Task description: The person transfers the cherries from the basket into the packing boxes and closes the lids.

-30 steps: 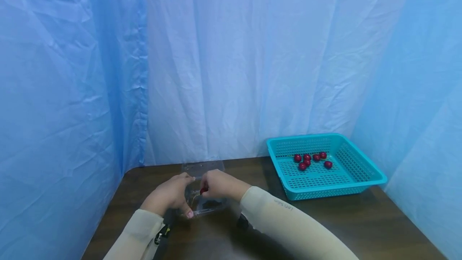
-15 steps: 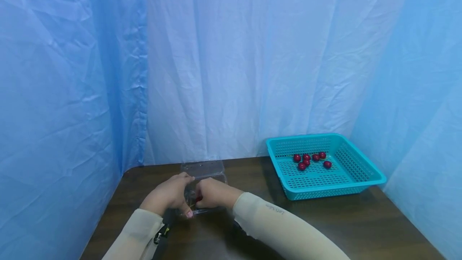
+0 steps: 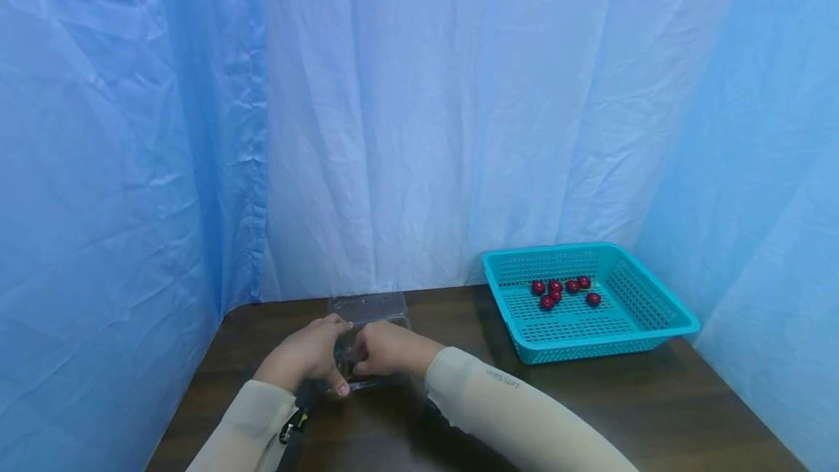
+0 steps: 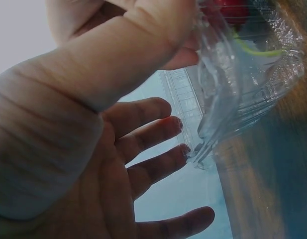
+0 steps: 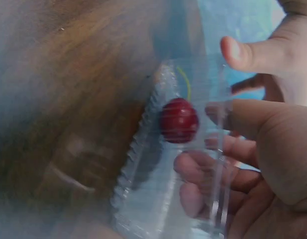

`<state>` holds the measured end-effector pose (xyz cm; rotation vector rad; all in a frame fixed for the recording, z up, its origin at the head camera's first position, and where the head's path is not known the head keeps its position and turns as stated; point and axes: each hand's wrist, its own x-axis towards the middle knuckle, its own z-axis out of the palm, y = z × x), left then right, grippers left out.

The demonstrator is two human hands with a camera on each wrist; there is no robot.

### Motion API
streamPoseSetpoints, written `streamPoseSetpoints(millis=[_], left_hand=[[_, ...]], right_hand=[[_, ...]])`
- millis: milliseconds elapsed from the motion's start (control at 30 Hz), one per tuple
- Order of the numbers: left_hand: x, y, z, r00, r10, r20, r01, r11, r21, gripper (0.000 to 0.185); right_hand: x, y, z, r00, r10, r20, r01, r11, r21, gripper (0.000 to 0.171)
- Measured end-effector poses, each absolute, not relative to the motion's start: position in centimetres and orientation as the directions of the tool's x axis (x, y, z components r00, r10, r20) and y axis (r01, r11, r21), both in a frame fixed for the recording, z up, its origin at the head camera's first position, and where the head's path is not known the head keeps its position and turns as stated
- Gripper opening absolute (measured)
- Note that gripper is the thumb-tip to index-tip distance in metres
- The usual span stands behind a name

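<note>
A clear plastic clamshell box (image 3: 367, 307) stands on the dark wooden table (image 3: 590, 414) at front left, its lid tipped back. My left hand (image 3: 341, 355) grips the box's left side; in the left wrist view its thumb lies on the rim with fingers (image 4: 148, 139) behind the box (image 4: 243, 89). My right hand (image 3: 367, 359) reaches into the box. In the right wrist view a red cherry (image 5: 179, 120) with a green stem lies inside, just beside my loosely curled right hand (image 5: 203, 149), with a thin gap between them.
A teal plastic basket (image 3: 655, 315) stands at the back right of the table, holding several red cherries (image 3: 564, 291). Blue curtains close in the table on three sides. Bare tabletop lies between box and basket and along the front.
My right hand, which pinched a cherry above the box, has lowered into it and shifted slightly left. The cherry now lies in the box. My left hand has stayed put.
</note>
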<state>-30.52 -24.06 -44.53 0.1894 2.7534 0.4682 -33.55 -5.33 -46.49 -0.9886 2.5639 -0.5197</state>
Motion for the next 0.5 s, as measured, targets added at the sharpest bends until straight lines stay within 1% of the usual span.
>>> streamPoseSetpoints(millis=[133, 233, 367, 500], left_hand=[[-30.5, -24.0, -44.7, -0.934, 0.186, -0.305, 0.075, 0.937, 0.340, 0.127], [-30.5, -24.0, -44.7, -0.934, 0.183, -0.305, 0.072, 0.937, 0.341, 0.128], [-30.5, -23.8, -44.7, -0.936, 0.175, -0.305, 0.063, 0.938, 0.342, 0.128], [-30.5, -23.8, -44.7, -0.938, 0.171, -0.300, 0.060, 0.937, 0.345, 0.128]], right_hand=[[-33.8, -4.6, -45.7, -0.717, -0.677, -0.167, -0.547, 0.695, -0.468, 0.020], [-34.1, -3.8, -45.0, -0.727, -0.670, -0.151, -0.539, 0.693, -0.478, 0.018], [-34.5, -2.2, -43.7, -0.742, -0.656, -0.138, -0.537, 0.705, -0.464, 0.014], [-35.1, -0.2, -41.9, -0.769, -0.625, -0.135, -0.506, 0.724, -0.468, 0.015]])
